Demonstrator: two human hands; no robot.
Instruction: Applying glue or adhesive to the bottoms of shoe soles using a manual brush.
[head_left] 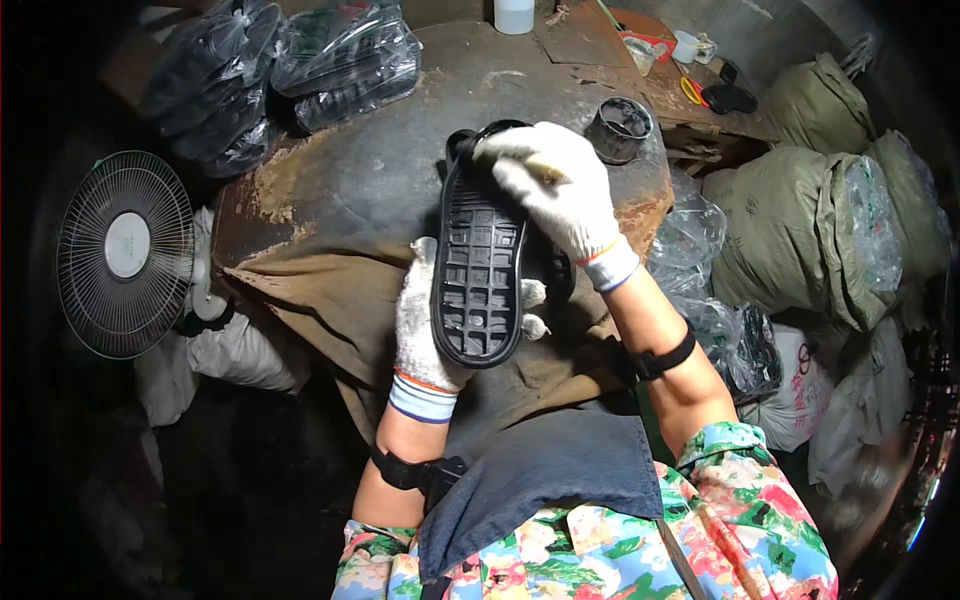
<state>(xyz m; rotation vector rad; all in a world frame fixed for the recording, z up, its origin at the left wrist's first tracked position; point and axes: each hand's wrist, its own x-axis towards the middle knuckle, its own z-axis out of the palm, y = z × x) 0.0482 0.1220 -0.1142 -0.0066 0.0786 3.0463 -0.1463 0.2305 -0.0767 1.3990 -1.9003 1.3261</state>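
Note:
A black rubber shoe sole (pixel 482 270) is held up over the table's near edge, its gridded hollow side facing me and its toe end pointing away. My left hand (pixel 420 310), in a white knit glove, wraps it from beneath near the heel, with fingertips showing past its right edge. At the toe end, my right hand (pixel 555 185), gloved alike, is closed with bent fingers against the upper right edge. Its fingertips are partly hidden. Another dark piece shows behind the sole on the right, too shaded to make out.
Plastic-wrapped stacks of black soles (pixel 345 60) stand at the far left of the worn table (pixel 400 170). A dark pot (pixel 618 130) sits beyond my right hand. Left is a fan (pixel 127 250); right are green sacks (pixel 790 235). Brown cloth (pixel 330 300) drapes the near edge.

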